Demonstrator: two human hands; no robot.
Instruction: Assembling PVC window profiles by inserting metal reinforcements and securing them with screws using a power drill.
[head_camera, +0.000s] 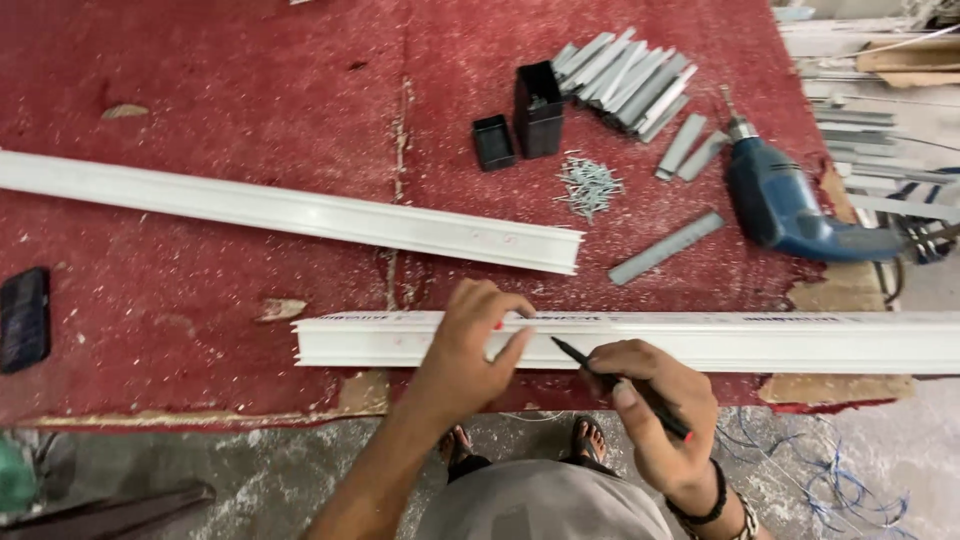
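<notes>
A long white profile (780, 342) lies along the near edge of a red-covered bench (230, 90). My left hand (465, 350) presses flat on it, fingers spread over its top edge. My right hand (655, 410) holds a black marker pen (620, 385) with a red end, its tip just above the profile's near face, to the right of my left hand. A second white profile (300, 212) lies farther back, slanted across the bench.
A blue power drill (790, 205) rests at the right. Behind it are several grey metal pieces (625, 80), a heap of screws (588, 185), two black boxes (520, 125) and a loose grey strip (665, 247). A dark phone (24, 318) lies at the left edge.
</notes>
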